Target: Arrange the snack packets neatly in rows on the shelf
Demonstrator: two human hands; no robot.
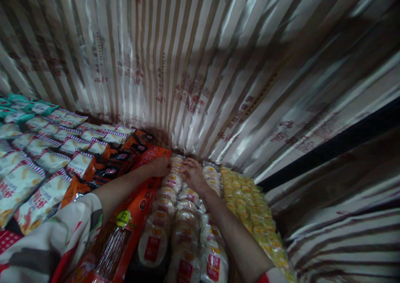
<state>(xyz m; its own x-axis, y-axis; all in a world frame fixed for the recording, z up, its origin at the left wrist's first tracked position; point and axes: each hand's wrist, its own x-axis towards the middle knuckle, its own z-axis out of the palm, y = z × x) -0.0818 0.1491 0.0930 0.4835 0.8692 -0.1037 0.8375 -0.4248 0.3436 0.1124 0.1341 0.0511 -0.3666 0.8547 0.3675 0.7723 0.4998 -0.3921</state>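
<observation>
Both my arms reach forward over rows of packed snacks. My left hand [160,166] rests at the far end of a row of round pale cakes in clear wrappers [175,216], its fingers curled onto the packets. My right hand [193,174] lies just beside it on the same far packets, fingers bent and pressing on a wrapper. An orange packet of dark sticks [125,229] lies under my left forearm. A row of small yellow packets [250,208] runs along my right forearm.
White and red-striped snack bags [40,166] fill the left side, with teal bags [21,106] further back and dark orange packets [112,162] between. A shiny striped sheet [193,66] with red print walls in the back and right.
</observation>
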